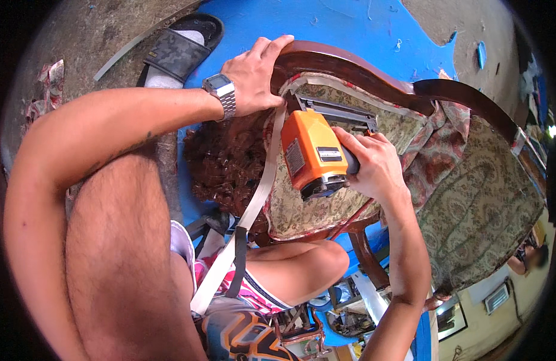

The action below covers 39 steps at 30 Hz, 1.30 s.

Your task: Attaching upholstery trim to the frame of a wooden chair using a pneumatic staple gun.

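My right hand (377, 162) is closed round the dark handle of an orange staple gun (314, 147). The gun's nose meets the edge of a carved dark wooden chair frame (350, 60), close to my left thumb. My left hand (251, 75), with a metal watch (219, 96) on its wrist, grips that frame by its corner. A pale webbing strap (263, 192) runs from beside the left thumb down across my lap. Floral upholstery fabric (308, 210) covers the chair panel under the gun. Whether the strap is pinched under the thumb is hard to tell.
Brown fibrous stuffing (227, 162) lies left of the panel, over a blue sheet (326, 24) on the floor. The chair's other padded panel (482, 198) extends right, with loose patterned cloth (434, 144) between. My slippered foot (181, 51) is at upper left. Another person (527, 259) appears far right.
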Available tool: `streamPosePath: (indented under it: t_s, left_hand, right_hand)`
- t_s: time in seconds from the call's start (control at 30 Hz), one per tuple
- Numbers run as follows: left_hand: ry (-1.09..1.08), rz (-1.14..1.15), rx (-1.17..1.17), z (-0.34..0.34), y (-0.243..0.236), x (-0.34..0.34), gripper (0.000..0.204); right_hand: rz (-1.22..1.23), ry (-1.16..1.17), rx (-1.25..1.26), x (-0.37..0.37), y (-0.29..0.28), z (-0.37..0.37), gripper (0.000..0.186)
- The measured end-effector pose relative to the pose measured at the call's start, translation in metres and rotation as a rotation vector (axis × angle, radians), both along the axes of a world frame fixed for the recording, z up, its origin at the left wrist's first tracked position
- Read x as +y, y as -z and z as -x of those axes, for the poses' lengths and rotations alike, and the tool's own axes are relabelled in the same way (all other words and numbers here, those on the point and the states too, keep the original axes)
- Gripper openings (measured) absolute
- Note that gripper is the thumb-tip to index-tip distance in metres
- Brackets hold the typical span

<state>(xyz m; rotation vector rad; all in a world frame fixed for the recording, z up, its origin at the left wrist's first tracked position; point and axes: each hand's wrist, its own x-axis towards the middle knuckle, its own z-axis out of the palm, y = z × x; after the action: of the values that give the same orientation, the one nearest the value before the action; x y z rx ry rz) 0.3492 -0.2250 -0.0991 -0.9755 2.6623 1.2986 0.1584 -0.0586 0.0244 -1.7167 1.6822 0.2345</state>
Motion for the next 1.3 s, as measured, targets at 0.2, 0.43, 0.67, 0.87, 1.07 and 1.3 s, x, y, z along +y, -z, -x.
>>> streamPosePath:
  t_s: [0.2, 0.43, 0.67, 0.87, 1.07, 1.3]
  left_hand:
    - [-0.002, 0.03, 0.05, 0.0, 0.006, 0.001, 0.099]
    - [0.015, 0.038, 0.088, -0.004, 0.009, -0.001, 0.1]
    - [0.029, 0.051, 0.106, -0.008, 0.015, 0.0, 0.101]
    - [0.021, 0.041, 0.095, -0.004, 0.015, -0.001, 0.101]
    - [0.034, 0.043, 0.074, 0.0, 0.016, -0.001, 0.101]
    - [0.04, 0.07, 0.115, -0.004, 0.013, -0.001, 0.107]
  right_hand:
    - [-0.013, 0.006, -0.026, -0.005, 0.001, 0.003, 0.078]
    - [-0.046, 0.053, -0.069, -0.017, -0.001, 0.0, 0.067]
    - [-0.061, 0.127, -0.092, -0.017, 0.0, -0.012, 0.063]
    - [-0.059, 0.121, -0.058, -0.011, 0.005, -0.007, 0.064]
    - [-0.041, 0.141, -0.027, -0.002, 0.005, -0.011, 0.06]
    - [0.059, 0.368, -0.087, 0.03, -0.009, -0.018, 0.068]
